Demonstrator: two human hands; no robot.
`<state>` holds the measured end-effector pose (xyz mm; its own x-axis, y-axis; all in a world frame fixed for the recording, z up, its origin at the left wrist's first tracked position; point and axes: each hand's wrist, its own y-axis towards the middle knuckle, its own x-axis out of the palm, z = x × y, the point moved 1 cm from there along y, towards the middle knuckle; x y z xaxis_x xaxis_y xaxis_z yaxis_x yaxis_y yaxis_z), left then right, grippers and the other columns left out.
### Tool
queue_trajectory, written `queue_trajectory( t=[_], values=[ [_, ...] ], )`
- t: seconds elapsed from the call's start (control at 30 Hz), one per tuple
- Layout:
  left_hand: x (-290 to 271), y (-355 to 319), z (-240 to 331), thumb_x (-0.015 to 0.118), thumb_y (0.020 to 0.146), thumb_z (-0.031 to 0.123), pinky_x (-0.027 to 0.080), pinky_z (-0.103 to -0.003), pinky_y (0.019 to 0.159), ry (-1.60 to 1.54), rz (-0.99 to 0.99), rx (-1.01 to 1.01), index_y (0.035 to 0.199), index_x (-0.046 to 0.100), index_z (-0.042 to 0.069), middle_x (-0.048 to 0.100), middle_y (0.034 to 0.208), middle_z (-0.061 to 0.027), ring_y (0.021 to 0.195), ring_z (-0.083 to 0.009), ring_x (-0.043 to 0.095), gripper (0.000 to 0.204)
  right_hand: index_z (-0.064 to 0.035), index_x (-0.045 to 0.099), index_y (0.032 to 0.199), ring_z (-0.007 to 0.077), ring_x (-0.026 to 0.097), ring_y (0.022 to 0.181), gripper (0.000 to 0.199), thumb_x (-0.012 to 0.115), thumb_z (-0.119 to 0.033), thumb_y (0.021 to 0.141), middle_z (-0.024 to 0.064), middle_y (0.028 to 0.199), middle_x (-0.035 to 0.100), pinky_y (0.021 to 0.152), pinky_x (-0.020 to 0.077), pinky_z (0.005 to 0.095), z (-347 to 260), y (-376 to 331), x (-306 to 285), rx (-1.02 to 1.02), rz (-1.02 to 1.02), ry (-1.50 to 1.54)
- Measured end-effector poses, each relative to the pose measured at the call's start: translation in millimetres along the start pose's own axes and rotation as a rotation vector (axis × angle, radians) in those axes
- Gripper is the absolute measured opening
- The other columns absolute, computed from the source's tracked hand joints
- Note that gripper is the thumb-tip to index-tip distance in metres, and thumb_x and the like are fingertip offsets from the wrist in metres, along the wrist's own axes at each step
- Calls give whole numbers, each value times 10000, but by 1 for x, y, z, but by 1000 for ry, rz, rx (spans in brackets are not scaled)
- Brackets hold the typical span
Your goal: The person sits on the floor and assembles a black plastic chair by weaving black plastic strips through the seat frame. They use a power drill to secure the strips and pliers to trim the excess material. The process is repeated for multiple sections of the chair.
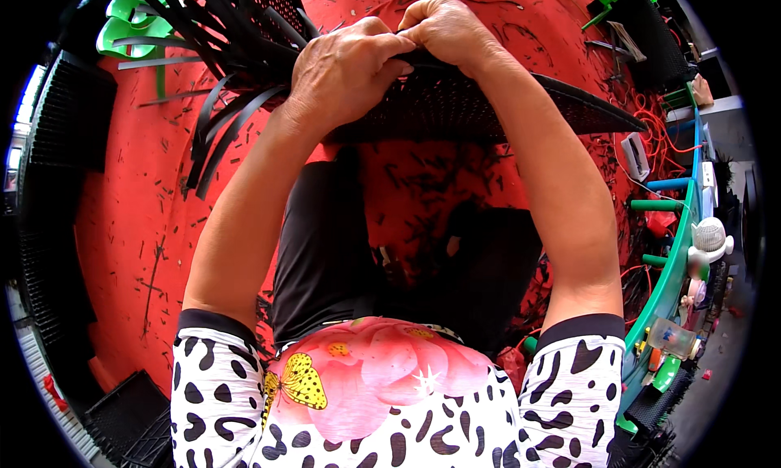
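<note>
A black woven piece (pixel 431 114) of flat strips, perhaps part of a basket, stands across the space in front of my knees. Its rim runs to a point at the right. My left hand (pixel 342 69) bends over the rim, its thumb and fingers pinched together. Close against it, my right hand (pixel 451 33) is closed on the same rim with curled fingers. The fingertips of both hands meet, and what lies between them is mostly hidden. Many loose black strips (pixel 213 33) fan out to the left of my left hand, some hanging down.
Strip scraps litter the red floor (pixel 130 248). Green chairs (pixel 134 29) stand at the far left, and stacked black woven pieces (pixel 65 126) line the left side. On the right are a green frame (pixel 671 281), a small white fan (pixel 709 236) and tangled red cord (pixel 659 130).
</note>
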<state>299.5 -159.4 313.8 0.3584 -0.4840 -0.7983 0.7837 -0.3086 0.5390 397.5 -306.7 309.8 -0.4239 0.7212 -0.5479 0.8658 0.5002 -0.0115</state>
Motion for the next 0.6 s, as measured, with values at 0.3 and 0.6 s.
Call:
queue_trajectory(
  t=[0.3, 0.6],
  values=[
    [-2, -18, 12, 690, 761, 240, 502, -348, 653, -11, 12, 12, 965, 668, 118, 622, 906, -32, 765, -251, 632, 239, 3, 652, 728, 117, 551, 570, 57, 678, -32, 690, 60, 639, 616, 539, 451, 273, -12, -21, 6, -17, -11, -160],
    [-7, -23, 19, 677, 776, 219, 503, -359, 672, -38, -37, 67, 1014, 667, 118, 624, 899, -65, 773, -273, 631, 259, -46, 676, 793, 171, 565, 694, 119, 662, -106, 691, 64, 740, 620, 644, 453, 317, -15, -27, 6, 21, -127, -306]
  ],
)
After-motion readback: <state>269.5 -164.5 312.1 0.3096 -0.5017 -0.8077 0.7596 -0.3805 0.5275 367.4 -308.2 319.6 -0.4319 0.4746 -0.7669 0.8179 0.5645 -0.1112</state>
